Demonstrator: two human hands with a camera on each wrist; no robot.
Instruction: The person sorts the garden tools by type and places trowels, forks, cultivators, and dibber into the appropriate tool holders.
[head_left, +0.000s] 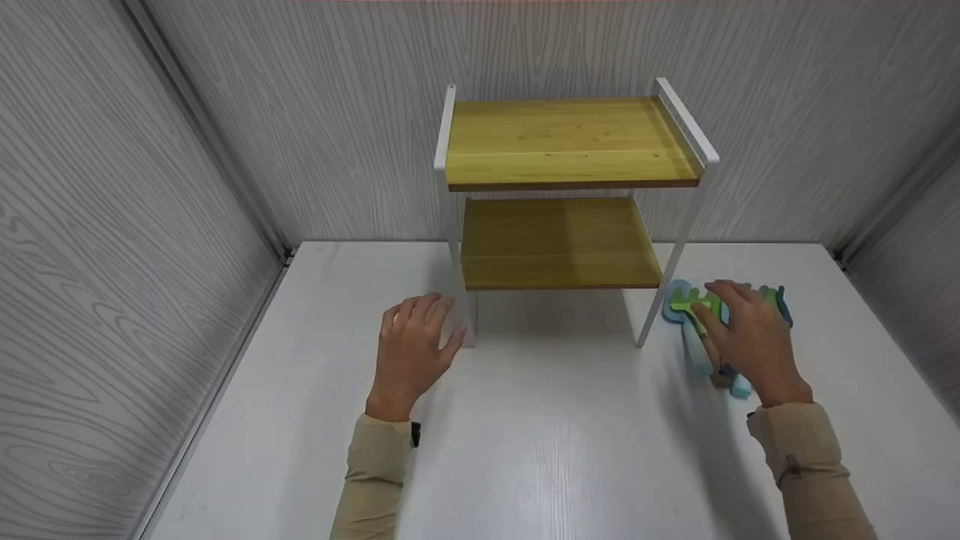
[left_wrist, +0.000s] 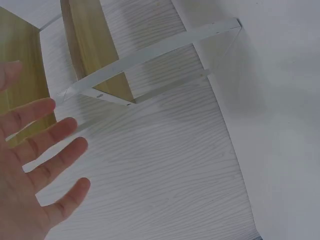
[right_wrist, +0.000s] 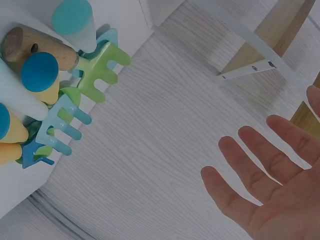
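A two-tier stand has a wooden top board (head_left: 574,142), a wooden lower board (head_left: 559,244) and a white metal frame (left_wrist: 155,50). My left hand (head_left: 409,349) hovers by its front left leg, fingers spread and slightly bent, nothing in the palm. To the right of the stand, my right hand (head_left: 754,341) is above a pile of toy garden tools and hides part of it. In the right wrist view that pile shows a green rake (right_wrist: 97,70), a light blue rake (right_wrist: 60,117) and a wooden handle (right_wrist: 40,47). The right fingers are spread, holding nothing.
The stand and the tools are on a white tabletop (head_left: 525,450). A wood-grain back wall (head_left: 360,135) rises behind the stand, with a left side wall (head_left: 112,262) and a right side wall (head_left: 919,247) beside the table.
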